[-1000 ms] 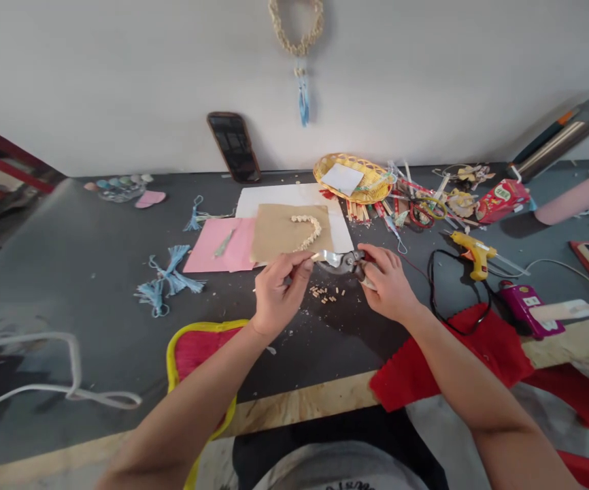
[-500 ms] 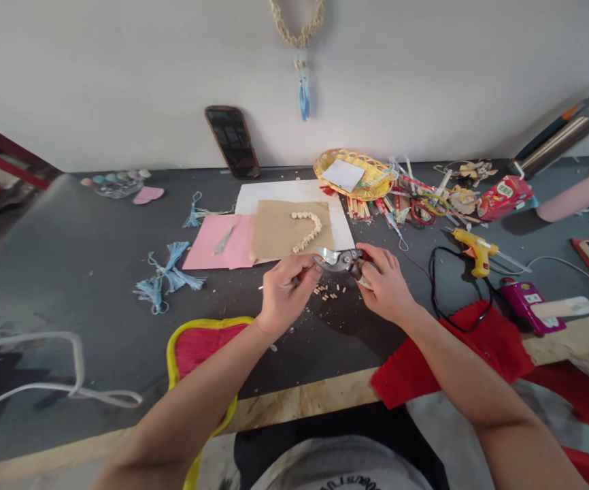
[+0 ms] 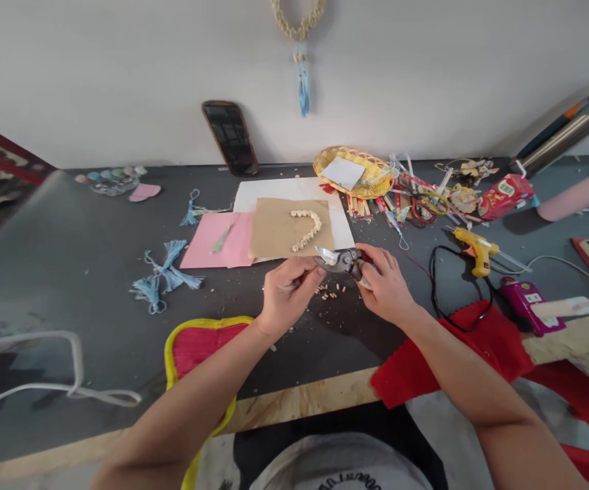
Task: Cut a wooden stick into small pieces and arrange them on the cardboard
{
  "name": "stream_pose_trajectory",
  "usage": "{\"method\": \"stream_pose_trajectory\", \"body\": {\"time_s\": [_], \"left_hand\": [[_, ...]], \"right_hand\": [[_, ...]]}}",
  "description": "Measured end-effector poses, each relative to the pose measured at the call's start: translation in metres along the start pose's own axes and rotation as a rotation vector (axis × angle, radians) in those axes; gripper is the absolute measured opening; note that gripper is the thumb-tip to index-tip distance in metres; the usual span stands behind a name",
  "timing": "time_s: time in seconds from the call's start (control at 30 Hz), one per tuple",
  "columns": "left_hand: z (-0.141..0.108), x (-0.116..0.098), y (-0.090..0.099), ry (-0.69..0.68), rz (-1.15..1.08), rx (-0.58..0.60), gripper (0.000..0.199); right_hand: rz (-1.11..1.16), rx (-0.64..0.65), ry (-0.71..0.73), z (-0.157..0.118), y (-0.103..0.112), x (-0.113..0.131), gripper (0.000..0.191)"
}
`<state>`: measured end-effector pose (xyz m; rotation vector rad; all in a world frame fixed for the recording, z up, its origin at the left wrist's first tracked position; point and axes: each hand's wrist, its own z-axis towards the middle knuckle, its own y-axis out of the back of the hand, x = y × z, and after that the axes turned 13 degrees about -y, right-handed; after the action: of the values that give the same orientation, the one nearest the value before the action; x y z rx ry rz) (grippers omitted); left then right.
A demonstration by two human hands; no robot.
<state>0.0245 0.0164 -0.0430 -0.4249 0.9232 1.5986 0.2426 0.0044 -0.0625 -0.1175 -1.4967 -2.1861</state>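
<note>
My right hand (image 3: pixel 387 282) is closed round the handles of a pair of pruning shears (image 3: pixel 344 260), whose jaws point left with the blade apart from the lower jaw. Close to the jaw tips, my left hand (image 3: pixel 289 289) pinches a thin pale stick, mostly hidden by the fingers. Short cut wooden pieces (image 3: pixel 331 294) lie scattered on the dark table below the shears. Just beyond, a curved string of pale wooden beads (image 3: pixel 316 223) rests on a brown sheet (image 3: pixel 271 235).
Blue tassels (image 3: pixel 169 269) and pink paper (image 3: pixel 203 245) lie left. A phone (image 3: pixel 230 136) leans on the wall. At the back right are a yellow basket (image 3: pixel 376 178), bundled sticks and scissors (image 3: pixel 424 209). A yellow glue gun (image 3: pixel 475 250) and red cloth (image 3: pixel 458 347) are at right.
The shears' blade has swung up, so the jaws stand wider apart. My left hand has shifted slightly right towards the jaws. The camera view has moved a little.
</note>
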Motion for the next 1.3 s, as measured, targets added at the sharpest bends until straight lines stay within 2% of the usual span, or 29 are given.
{"method": "stream_pose_trajectory", "body": {"time_s": [0.17, 0.3, 0.43, 0.63, 0.77, 0.97, 1.17, 1.3], "left_hand": [[0.000, -0.001, 0.000, -0.026, -0.021, -0.011, 0.012], [0.001, -0.006, 0.000, -0.054, -0.043, -0.008, 0.010], [0.003, -0.012, 0.001, -0.073, -0.014, 0.014, 0.012], [0.005, -0.019, 0.000, -0.036, 0.012, 0.024, 0.018], [0.006, -0.024, 0.002, 0.044, -0.035, 0.060, 0.021], [0.011, -0.024, 0.004, 0.196, -0.217, 0.110, 0.025], [0.012, -0.020, 0.005, 0.369, -0.493, 0.178, 0.034], [0.012, -0.018, 0.007, 0.418, -0.508, 0.177, 0.034]], "right_hand": [[0.047, -0.026, 0.001, 0.000, -0.001, -0.001, 0.025], [0.136, -0.075, -0.049, 0.000, -0.003, -0.003, 0.044], [0.044, 0.025, -0.068, 0.000, -0.003, -0.002, 0.064], [-0.017, 0.103, -0.113, -0.002, -0.002, 0.004, 0.059], [-0.037, 0.124, -0.133, -0.001, 0.002, 0.005, 0.054], [-0.051, 0.081, -0.118, 0.002, 0.002, 0.001, 0.052], [-0.018, 0.108, -0.076, 0.003, 0.001, -0.004, 0.053], [-0.014, 0.127, -0.077, 0.001, 0.003, -0.004, 0.048]]}}
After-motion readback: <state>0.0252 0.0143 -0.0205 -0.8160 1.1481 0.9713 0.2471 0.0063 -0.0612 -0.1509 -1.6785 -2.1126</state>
